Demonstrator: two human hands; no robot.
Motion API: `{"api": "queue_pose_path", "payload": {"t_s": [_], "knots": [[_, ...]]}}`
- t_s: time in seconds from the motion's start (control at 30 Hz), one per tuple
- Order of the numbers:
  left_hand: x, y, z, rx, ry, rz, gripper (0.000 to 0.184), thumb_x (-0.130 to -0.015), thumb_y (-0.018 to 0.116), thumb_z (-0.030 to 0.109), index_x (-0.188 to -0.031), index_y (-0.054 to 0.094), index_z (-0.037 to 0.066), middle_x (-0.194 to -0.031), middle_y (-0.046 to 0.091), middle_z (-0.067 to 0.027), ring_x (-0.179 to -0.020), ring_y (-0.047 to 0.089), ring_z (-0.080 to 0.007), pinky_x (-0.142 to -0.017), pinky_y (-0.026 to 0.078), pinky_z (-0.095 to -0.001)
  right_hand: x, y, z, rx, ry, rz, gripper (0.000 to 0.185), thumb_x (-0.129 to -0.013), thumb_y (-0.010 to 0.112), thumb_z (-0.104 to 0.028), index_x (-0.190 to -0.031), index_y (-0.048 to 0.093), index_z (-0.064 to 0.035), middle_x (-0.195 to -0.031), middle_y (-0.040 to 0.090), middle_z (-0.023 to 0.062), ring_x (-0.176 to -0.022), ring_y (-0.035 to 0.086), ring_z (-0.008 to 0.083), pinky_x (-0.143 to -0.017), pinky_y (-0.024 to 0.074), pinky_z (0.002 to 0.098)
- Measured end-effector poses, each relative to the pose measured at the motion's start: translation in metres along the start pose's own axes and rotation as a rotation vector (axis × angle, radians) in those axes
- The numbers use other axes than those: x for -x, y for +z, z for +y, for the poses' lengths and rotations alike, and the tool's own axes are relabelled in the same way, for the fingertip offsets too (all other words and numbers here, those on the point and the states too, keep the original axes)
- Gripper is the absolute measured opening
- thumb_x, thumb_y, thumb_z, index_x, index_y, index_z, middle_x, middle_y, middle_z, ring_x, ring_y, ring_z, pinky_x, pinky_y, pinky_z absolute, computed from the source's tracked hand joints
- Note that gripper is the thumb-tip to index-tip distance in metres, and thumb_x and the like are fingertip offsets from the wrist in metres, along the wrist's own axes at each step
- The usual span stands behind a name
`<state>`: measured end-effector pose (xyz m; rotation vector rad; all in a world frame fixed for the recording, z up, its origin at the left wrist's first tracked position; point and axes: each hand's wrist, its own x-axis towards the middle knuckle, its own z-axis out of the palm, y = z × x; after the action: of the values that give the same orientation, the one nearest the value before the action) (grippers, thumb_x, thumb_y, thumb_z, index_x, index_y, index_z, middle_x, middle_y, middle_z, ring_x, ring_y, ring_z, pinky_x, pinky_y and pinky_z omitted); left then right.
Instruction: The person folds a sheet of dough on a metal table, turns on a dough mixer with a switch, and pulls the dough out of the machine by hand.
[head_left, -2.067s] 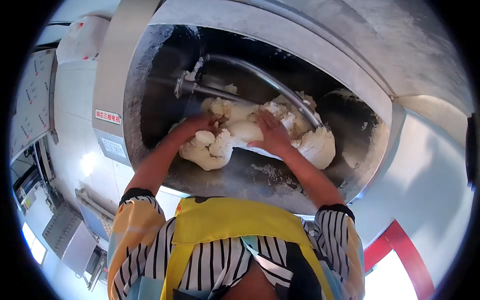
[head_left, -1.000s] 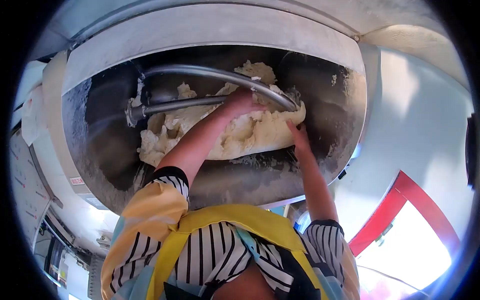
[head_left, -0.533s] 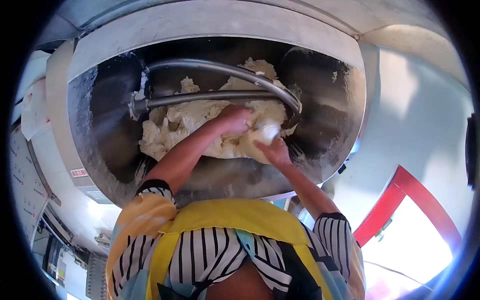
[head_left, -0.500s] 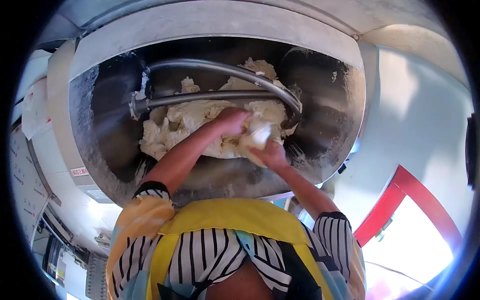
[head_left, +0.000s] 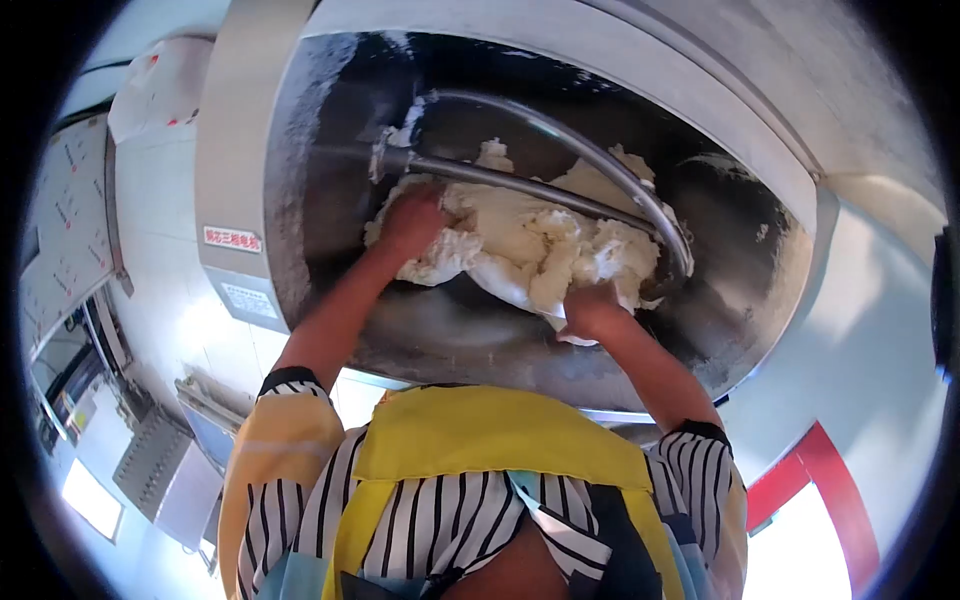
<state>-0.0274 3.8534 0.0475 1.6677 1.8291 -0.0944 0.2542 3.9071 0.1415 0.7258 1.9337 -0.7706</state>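
A big lumpy mass of pale dough (head_left: 510,240) lies in the metal mixer bowl (head_left: 460,345), beneath and around the curved mixing bar. At the dough's left end is my left hand (head_left: 413,222), slightly blurred, its fingers hidden against the dough. My right hand (head_left: 595,312) grips the dough's front edge on the right, with the thumb toward me and the other fingers partly out of sight. Between the two hands, the dough is folded and torn-looking.
A curved steel mixing bar (head_left: 570,140) and a straight shaft (head_left: 530,187) cross the bowl above the dough. The machine's side housing (head_left: 235,160) stands at left with a red-lettered label (head_left: 232,238). At lower right is a red frame (head_left: 830,480).
My left hand has moved left from the dough's middle to its left end. The right hand stays at the front right edge. The view has turned, shifting the bowl rightward.
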Motion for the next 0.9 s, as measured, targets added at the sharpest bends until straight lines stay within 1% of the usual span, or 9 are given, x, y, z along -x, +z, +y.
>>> {"api": "queue_pose_path", "payload": {"t_s": [0.07, 0.1, 0.2, 0.3, 0.33, 0.4, 0.57, 0.7, 0.9], "knots": [[0.006, 0.027, -0.041, -0.155, 0.012, 0.166, 0.061, -0.072, 0.059, 0.038, -0.115, 0.045, -0.002, -0.114, 0.049, -0.0206, -0.106, 0.049, -0.0299, -0.086, 0.041, -0.0397, -0.012, -0.042, -0.023, -0.031, 0.049, -0.041, 0.043, -0.073, 0.062, -0.039, -0.096, 0.06, -0.0026, -0.102, 0.058, 0.0164, -0.094, 0.056, 0.0306, -0.081, 0.0431, 0.0412], [0.006, 0.041, -0.052, -0.233, 0.024, 0.251, 0.066, -0.07, 0.06, 0.043, -0.116, 0.044, -0.003, -0.115, 0.049, -0.0214, -0.107, 0.048, -0.0301, -0.087, 0.041, -0.0403, -0.025, -0.046, -0.031, -0.112, -0.043, 0.208, 0.043, -0.073, 0.061, -0.035, -0.099, 0.058, -0.0017, -0.105, 0.056, 0.017, -0.097, 0.054, 0.0309, -0.083, 0.042, 0.0405], [-0.002, 0.054, -0.054, -0.069, -0.23, 0.021, 0.077, -0.068, 0.062, 0.048, -0.118, 0.041, -0.006, -0.119, 0.046, -0.0241, -0.11, 0.046, -0.0313, -0.088, 0.04, -0.041, -0.099, -0.039, -0.044, -0.215, -0.363, 0.844, 0.047, -0.072, 0.062, -0.031, -0.105, 0.054, 0.0007, -0.11, 0.053, 0.0179, -0.103, 0.05, 0.0321, -0.09, 0.0382, 0.0388], [-0.026, 0.055, -0.063, 0.004, -0.239, -0.38, 0.074, -0.071, 0.061, 0.045, -0.122, 0.038, -0.003, -0.12, 0.044, -0.0244, -0.108, 0.048, -0.0322, -0.088, 0.04, -0.041, -0.16, -0.02, -0.058, -0.339, -0.432, 0.708, 0.049, -0.073, 0.062, -0.031, -0.11, 0.052, -0.0005, -0.117, 0.049, 0.0158, -0.111, 0.043, 0.0303, -0.096, 0.0338, 0.037], [-0.031, 0.068, -0.072, 0.131, -0.217, -0.206, 0.071, -0.071, 0.062, 0.042, -0.122, 0.038, -0.001, -0.118, 0.046, -0.0237, -0.106, 0.049, -0.0321, -0.087, 0.041, -0.041, -0.162, -0.011, -0.065, -0.162, -0.413, 0.749, 0.051, -0.073, 0.061, -0.034, -0.111, 0.052, -0.0009, -0.122, 0.045, 0.0137, -0.118, 0.036, 0.0279, -0.1, 0.0289, 0.0365], [-0.039, 0.084, -0.084, 0.375, -0.168, 0.144, 0.066, -0.072, 0.063, 0.038, -0.123, 0.038, 0.003, -0.114, 0.05, -0.0223, -0.102, 0.052, -0.0318, -0.084, 0.043, -0.0412, -0.159, 0.0, -0.068, -0.148, -0.413, 0.672, 0.05, -0.075, 0.056, -0.034, -0.108, 0.053, 0.0043, -0.119, 0.046, 0.0157, -0.119, 0.033, 0.0305, -0.102, 0.0233, 0.0406], [-0.067, 0.056, -0.085, 0.673, -0.295, -0.248, 0.063, -0.074, 0.063, 0.034, -0.124, 0.038, 0.006, -0.115, 0.05, -0.0176, -0.101, 0.052, -0.0319, -0.083, 0.043, -0.0422, -0.164, 0.007, -0.064, -0.09, -0.458, 0.605, 0.046, -0.079, 0.052, -0.038, -0.105, 0.057, -0.0004, -0.121, 0.045, 0.011, -0.121, 0.03, 0.0274, -0.104, 0.0188, 0.0413], [-0.102, 0.176, -0.152, 1.089, -0.531, -0.468, 0.071, -0.069, 0.067, 0.039, -0.125, 0.037, 0.006, -0.117, 0.05, -0.0161, -0.101, 0.051, -0.0319, -0.082, 0.043, -0.043, -0.159, -0.001, -0.066, -0.117, -0.45, 0.526, 0.047, -0.079, 0.05, -0.04, -0.105, 0.057, -0.0014, -0.116, 0.048, 0.011, -0.119, 0.033, 0.027, -0.104, 0.0186, 0.0417], [-0.112, 0.18, -0.159, 0.629, -0.399, -0.527, 0.069, -0.062, 0.068, 0.041, -0.117, 0.046, 0.005, -0.111, 0.053, -0.0174, -0.098, 0.054, -0.0311, -0.081, 0.044, -0.0416, -0.168, 0.0, -0.064, -0.268, -0.496, 0.665, 0.042, -0.074, 0.058, -0.039, -0.098, 0.061, -0.0039, -0.108, 0.054, 0.0077, -0.113, 0.04, 0.0246, -0.1, 0.0253, 0.0405]]}}
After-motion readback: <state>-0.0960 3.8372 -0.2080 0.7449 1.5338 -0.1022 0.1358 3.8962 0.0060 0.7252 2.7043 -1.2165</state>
